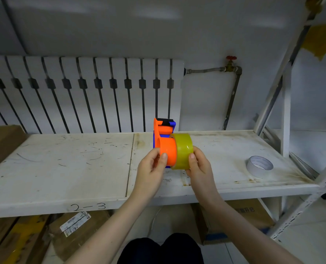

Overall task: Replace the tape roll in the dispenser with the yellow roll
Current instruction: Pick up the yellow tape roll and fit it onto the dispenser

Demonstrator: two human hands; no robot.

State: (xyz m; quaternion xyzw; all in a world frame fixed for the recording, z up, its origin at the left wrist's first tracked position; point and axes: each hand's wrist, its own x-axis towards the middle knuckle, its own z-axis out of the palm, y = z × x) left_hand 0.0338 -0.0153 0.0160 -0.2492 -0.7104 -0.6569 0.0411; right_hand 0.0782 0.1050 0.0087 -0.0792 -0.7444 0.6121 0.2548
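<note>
The left hand [152,164] grips the orange dispenser [165,143] above the shelf [63,168], while the right hand [198,166] fingers hold the yellow roll [183,151] against its right side.

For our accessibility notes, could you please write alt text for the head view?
A left hand steadies an orange tape dispenser while the right hand holds a yellow tape roll against its hub, above a scuffed white shelf. A white tape roll lies to the right.
</note>
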